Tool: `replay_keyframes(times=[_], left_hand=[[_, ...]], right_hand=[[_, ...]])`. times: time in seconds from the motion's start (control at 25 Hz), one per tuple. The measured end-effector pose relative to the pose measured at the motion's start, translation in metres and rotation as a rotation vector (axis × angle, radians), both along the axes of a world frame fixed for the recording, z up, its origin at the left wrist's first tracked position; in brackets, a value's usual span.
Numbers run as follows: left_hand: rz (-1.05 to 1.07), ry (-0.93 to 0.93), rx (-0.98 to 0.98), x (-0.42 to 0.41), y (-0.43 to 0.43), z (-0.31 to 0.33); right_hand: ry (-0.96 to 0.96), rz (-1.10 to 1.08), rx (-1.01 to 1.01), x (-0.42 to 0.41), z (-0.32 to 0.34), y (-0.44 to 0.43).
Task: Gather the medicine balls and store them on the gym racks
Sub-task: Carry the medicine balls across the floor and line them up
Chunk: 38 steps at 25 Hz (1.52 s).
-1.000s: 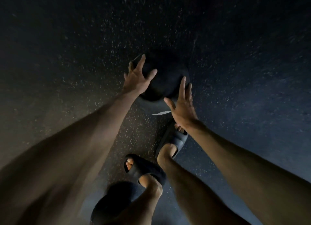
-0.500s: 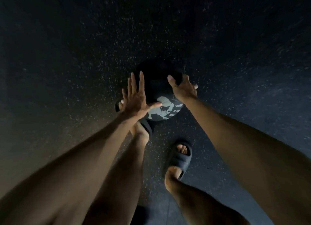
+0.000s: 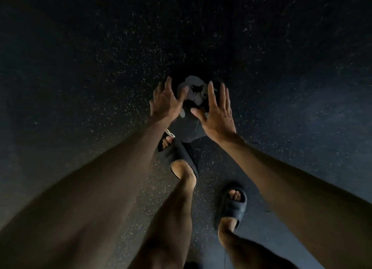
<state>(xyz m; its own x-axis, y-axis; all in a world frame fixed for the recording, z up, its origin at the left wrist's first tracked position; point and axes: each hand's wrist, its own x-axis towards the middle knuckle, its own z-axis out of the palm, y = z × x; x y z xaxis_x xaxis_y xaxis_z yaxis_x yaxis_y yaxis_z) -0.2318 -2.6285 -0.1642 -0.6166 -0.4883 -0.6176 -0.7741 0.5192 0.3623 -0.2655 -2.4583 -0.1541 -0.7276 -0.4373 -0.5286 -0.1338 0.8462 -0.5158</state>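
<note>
Left hand, right hand flank medicine ball.

Hands: left hand and right hand, both bare.
Arms: left arm and right arm, bare from wrist to the frame's edge.
Legs: left leg and right leg, bare at shin and ankle.
Left sandal: dark, thick-soled slide just under the left hand, one wide band, open toe, toes showing.
Right sandal: matching dark slide, well below the right hand.
</note>
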Motion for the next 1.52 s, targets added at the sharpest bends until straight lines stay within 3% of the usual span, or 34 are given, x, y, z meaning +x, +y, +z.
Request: replay_keyframes(times=[0.24, 0.44, 0.68, 0.84, 0.96, 1.16, 1.28, 1.52], left_hand=[[-0.269, 0.266, 0.041, 0.02, -0.028, 0.0], [-0.221, 0.129, 0.142, -0.061, -0.092, -0.001], [-0.01, -0.086, 0.065, -0.154, -0.142, -0.006], [-0.079, -0.017, -0.036, -0.176, -0.154, 0.003], [-0.061, -0.016, -0.104, -0.175, -0.139, 0.007], [-0.036, 0.249, 0.034, -0.147, -0.127, 0.002], [-0.117, 0.265, 0.062, -0.144, -0.123, 0.004], [-0.295, 0.233, 0.005, -0.241, -0.165, -0.001]], right_hand=[[-0.112, -0.168, 0.136, -0.106, -0.006, -0.101], [0.074, -0.096, 0.043, -0.105, -0.001, -0.093], [-0.015, 0.077, 0.033, -0.092, -0.005, -0.099], [-0.048, -0.07, 0.015, -0.128, -0.009, -0.109], [-0.044, -0.036, 0.043, -0.147, -0.003, -0.101], [-0.097, 0.023, 0.049, -0.185, 0.015, -0.123], [-0.147, 0.073, 0.114, -0.247, 0.015, -0.141], [-0.175, -0.087, 0.126, -0.345, 0.003, -0.178]])
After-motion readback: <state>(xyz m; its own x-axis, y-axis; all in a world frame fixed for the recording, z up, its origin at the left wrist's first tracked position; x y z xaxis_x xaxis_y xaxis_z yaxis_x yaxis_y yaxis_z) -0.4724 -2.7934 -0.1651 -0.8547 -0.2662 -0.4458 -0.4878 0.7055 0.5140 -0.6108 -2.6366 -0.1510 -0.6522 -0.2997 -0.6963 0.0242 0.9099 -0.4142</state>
